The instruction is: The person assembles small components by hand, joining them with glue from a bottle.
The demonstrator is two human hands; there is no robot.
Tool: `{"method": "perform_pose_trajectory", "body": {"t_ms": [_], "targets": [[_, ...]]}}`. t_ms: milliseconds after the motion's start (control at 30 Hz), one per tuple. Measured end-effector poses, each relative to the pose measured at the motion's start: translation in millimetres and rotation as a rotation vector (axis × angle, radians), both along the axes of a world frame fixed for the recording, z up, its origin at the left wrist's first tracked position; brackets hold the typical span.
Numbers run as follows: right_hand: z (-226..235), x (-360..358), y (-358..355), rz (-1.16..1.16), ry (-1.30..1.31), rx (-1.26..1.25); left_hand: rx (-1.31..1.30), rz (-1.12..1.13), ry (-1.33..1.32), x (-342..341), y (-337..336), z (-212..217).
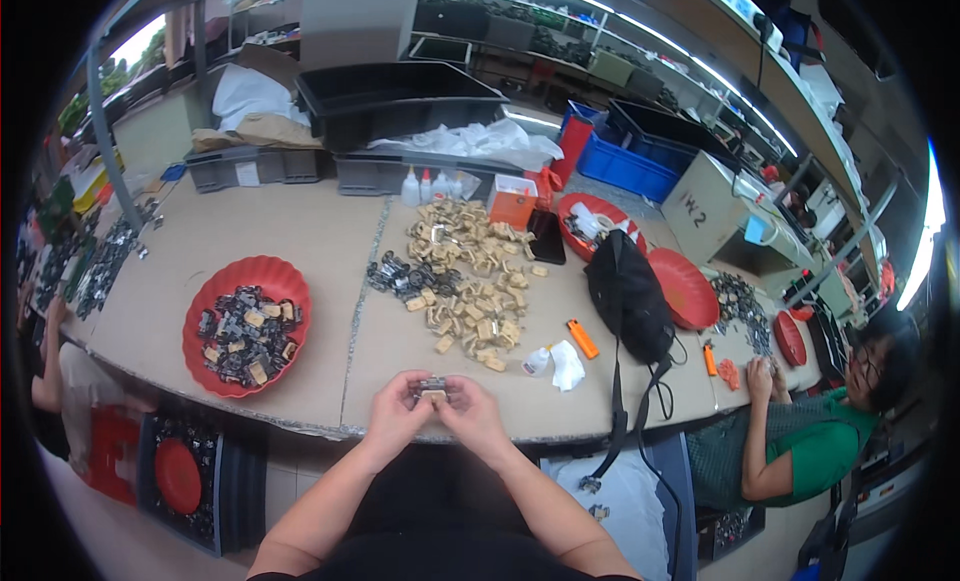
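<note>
Both hands [433, 413] pinch a small part [432, 387], details mostly hidden.

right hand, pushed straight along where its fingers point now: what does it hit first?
The right hand points left and slightly up, onto the small dark-and-tan part pinched with the left hand. It meets that part at once; left-hand fingers lie just behind.

The tabletop [300, 231] carries a red bowl [247, 323] of parts, a heap of tan pieces [470, 281], an orange lighter [583, 339] and a black bag [628, 296].
</note>
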State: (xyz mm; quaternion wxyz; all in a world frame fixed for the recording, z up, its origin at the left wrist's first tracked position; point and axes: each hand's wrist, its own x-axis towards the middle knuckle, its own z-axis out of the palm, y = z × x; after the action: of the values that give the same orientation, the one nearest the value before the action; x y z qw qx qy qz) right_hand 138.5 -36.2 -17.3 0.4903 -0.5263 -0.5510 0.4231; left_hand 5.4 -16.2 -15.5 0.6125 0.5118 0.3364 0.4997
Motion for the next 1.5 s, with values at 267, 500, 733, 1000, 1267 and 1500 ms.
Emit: {"method": "perform_pose_trajectory", "body": {"t_ms": [267, 500, 733, 1000, 1267, 1500], "targets": [[7, -3, 13, -0.014, -0.115, 0.014, 0.097, 0.079, 0.100, 1, 13, -5], [-4, 10, 22, -0.037, 0.201, -0.005, 0.022, -0.009, 0.024, 14, 16, 11], [-1, 3, 20, 0.024, 0.196, 0.023, -0.020, -0.004, 0.071, 3, 11, 11], [4, -4, 10, -0.035, 0.200, -0.003, 0.001, 0.000, 0.090, 0, 3, 11], [16, 3, 26, -0.002, 0.225, -0.008, 0.072, 0.025, 0.146, 7, 21, 8], [-4, 10, 10, -0.073, -0.026, 0.057, 0.073, 0.032, -0.080, 11, 18, -11]]}}
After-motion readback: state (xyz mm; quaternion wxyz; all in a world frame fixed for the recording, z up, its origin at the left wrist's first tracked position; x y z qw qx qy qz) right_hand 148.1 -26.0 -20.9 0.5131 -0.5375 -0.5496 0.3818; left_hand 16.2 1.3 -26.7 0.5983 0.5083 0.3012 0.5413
